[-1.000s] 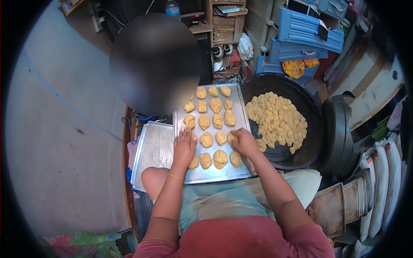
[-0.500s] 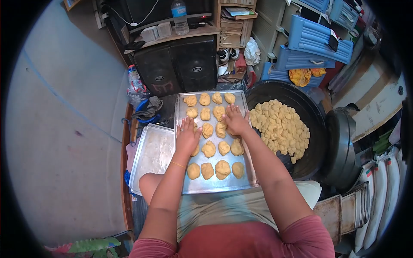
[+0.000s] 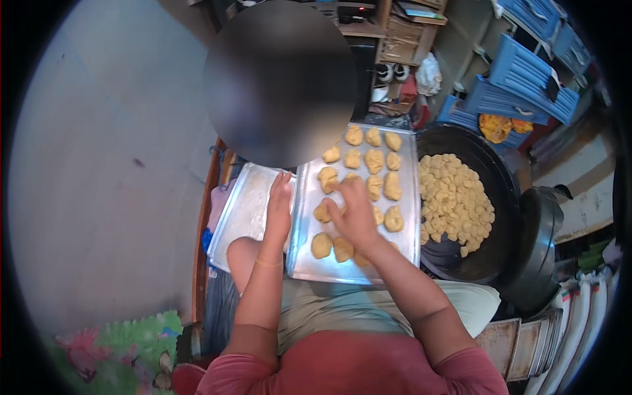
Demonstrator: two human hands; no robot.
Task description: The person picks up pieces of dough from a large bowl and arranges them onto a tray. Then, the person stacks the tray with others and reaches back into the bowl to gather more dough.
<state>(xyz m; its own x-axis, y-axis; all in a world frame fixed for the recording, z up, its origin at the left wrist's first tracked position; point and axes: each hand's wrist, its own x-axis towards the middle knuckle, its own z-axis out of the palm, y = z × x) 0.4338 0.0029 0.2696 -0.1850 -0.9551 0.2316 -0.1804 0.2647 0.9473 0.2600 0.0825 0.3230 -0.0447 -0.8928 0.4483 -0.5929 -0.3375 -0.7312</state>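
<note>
A metal baking tray [image 3: 304,263] across my lap carries rows of yellowish dough pieces [image 3: 321,245]. My right hand [image 3: 356,216] reaches over the tray's middle, thumb and fingers apart. Its fingertips are right at a dough piece [image 3: 327,178] in the left column, and the hand covers some of the others. Along the tray's left edge my left hand [image 3: 279,205] is held upright on its side, fingers stretched out and nothing in it. Beneath and beside it lies a second metal tray [image 3: 240,204], bare and whitish on its surface.
To the right stands a large black basin [image 3: 503,197] with a heap of small dough lumps [image 3: 455,201]. A dark lid-like rim [image 3: 536,250] leans beside it. Blue drawer fronts [image 3: 533,79] stand behind. A blurred grey disc [image 3: 280,82] hides the upper left.
The view has shifted left. My left hand has moved off the dough to the tray's left edge, and my right hand has come from the right columns toward the left column.
</note>
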